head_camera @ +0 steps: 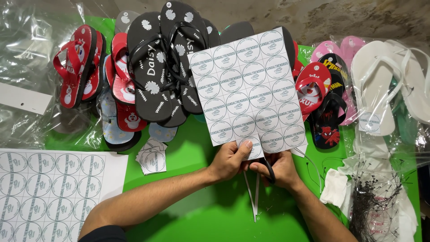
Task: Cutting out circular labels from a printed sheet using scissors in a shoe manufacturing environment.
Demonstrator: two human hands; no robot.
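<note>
Left hand (229, 160) pinches the bottom edge of a white sheet of round printed labels (249, 87), thumb flat on top of the paper, its grip pressed together on the sheet. Right hand (281, 169) closed around the black handles of a pair of scissors (270, 170); blades mostly hidden under the sheet's lower edge, so how far they are open cannot be told. The sheet stands tilted up above the green table (210, 210), at centre, just above both hands. Narrow white paper strips (253, 197) hang down from below the hands. Left of the left hand, a small stack of cut label squares (152, 157) lies on the table. Farther left, a second full label sheet (49, 192) lies flat at the table's near corner. Behind the held sheet, black flip-flops with white flowers (168, 62); red ones (80, 62) to the far left, white ones (385, 85) to the far right, small pink and black pairs between. Clear plastic bags at both sides; a bundle of thin black tag pins (371, 201) lies right of the right hand.
</note>
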